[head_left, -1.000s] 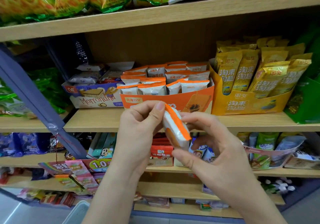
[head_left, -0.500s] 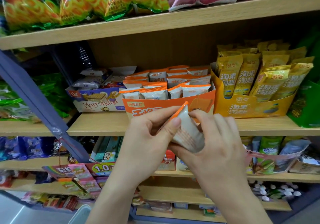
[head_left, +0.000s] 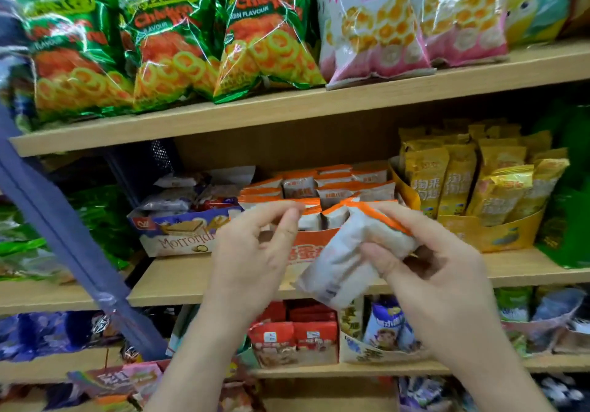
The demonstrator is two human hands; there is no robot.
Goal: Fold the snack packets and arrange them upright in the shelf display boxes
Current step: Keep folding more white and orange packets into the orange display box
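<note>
My right hand point(head_left: 440, 280) grips a white snack packet point(head_left: 335, 268) with an orange sealed edge, thumb under it and fingers curled over its top. The packet tilts down to the left, in front of the orange display box point(head_left: 305, 245) on the middle shelf. Several matching packets point(head_left: 335, 185) stand upright in that box. My left hand point(head_left: 252, 252) hovers just left of the packet, apart from it, with its fingers loosely curled and nothing in them. Its fingertips reach the box's front row.
A Morrondi wafer box point(head_left: 178, 236) stands left of the orange box and a yellow box of gold packets point(head_left: 488, 233) right of it. Green ring-snack bags point(head_left: 172, 44) and pink bags point(head_left: 383, 22) fill the upper shelf. A blue strap point(head_left: 64, 236) crosses diagonally at left.
My left hand has let go of the packet and moved left. My right hand now holds it alone, tilted and raised toward the orange box. The view has moved closer and upward.
</note>
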